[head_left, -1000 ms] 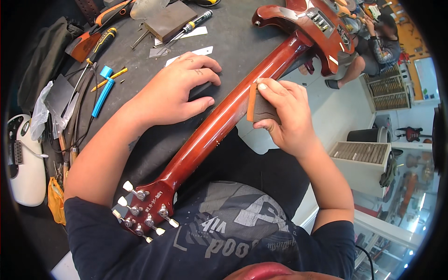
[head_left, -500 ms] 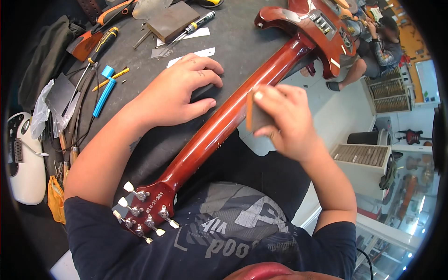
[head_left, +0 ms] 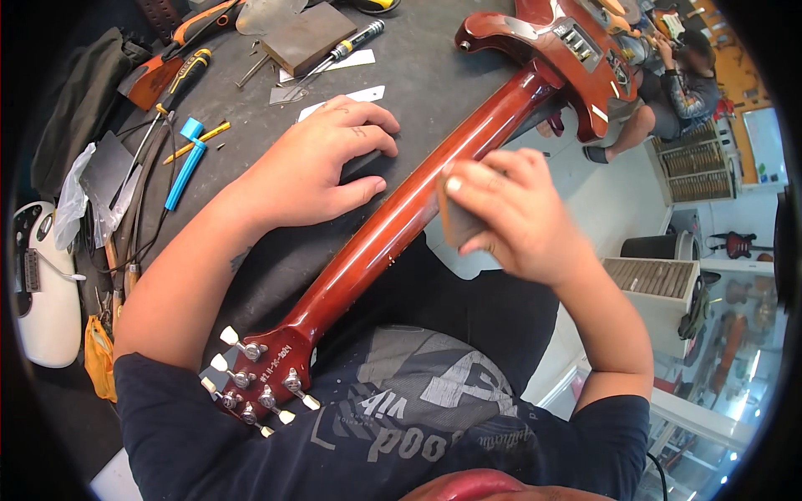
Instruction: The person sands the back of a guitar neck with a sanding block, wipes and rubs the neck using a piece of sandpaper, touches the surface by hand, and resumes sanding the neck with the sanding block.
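Note:
A glossy red-brown guitar lies back up across the dark bench mat (head_left: 418,67), its body (head_left: 595,79) at the top right, its neck (head_left: 376,246) running diagonally to the headstock (head_left: 271,351) with white tuner buttons by my body. My left hand (head_left: 338,159) rests on the mat left of the neck, fingers apart and slightly curled, holding nothing. My right hand (head_left: 510,209), slightly blurred, grips a small grey block with an orange-brown face (head_left: 464,224) at the right edge of the neck; whether it touches the neck I cannot tell.
Screwdrivers (head_left: 184,77), a brown block (head_left: 307,37), a blue plastic tool (head_left: 185,174) and cables lie at the left and back, beside a white guitar part (head_left: 46,309). A seated co-worker (head_left: 685,100) is at the upper right. A storage cabinet (head_left: 647,284) stands at the right.
My right hand and forearm have moved right and slightly down with the block, which is now more covered by the fingers. My left hand has barely moved.

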A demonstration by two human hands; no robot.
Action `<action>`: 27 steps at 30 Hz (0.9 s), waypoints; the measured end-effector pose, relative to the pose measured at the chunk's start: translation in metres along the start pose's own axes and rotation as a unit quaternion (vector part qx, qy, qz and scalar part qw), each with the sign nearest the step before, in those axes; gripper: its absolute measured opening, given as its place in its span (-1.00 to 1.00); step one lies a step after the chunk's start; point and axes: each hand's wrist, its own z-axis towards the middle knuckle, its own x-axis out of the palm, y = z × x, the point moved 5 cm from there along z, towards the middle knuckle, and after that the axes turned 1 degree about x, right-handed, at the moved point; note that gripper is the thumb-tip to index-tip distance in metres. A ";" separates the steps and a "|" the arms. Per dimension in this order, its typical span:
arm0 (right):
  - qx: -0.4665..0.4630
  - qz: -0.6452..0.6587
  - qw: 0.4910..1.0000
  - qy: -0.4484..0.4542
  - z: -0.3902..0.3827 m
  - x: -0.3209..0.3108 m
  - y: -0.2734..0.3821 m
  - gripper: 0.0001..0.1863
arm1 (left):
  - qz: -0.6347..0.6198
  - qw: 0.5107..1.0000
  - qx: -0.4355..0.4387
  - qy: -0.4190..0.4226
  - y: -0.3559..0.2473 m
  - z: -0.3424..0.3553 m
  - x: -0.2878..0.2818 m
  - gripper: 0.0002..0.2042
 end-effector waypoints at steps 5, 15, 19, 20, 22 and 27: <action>0.010 -0.004 1.000 -0.011 -0.003 0.002 -0.013 -0.25 | 0.000 1.000 0.000 0.004 -0.002 -0.001 0.000 -0.67; 0.012 0.003 1.000 -0.028 -0.007 0.006 -0.006 -0.16 | 0.002 1.000 -0.007 0.003 0.000 0.000 0.001 -0.68; 0.017 0.018 1.000 -0.003 -0.019 0.011 0.008 -0.18 | -0.017 1.000 -0.007 0.004 -0.001 0.001 0.000 -0.67; 0.026 0.002 0.999 -0.026 -0.017 0.010 0.001 -0.17 | -0.021 1.000 -0.005 0.007 -0.002 0.001 0.002 -0.67; 0.034 -0.011 0.997 -0.072 -0.010 0.012 -0.011 -0.16 | 0.015 1.000 -0.003 -0.004 -0.001 -0.001 -0.001 -0.67; 0.040 0.017 0.998 -0.040 -0.015 0.016 0.012 -0.19 | -0.001 1.000 -0.003 0.002 0.001 0.000 -0.002 -0.67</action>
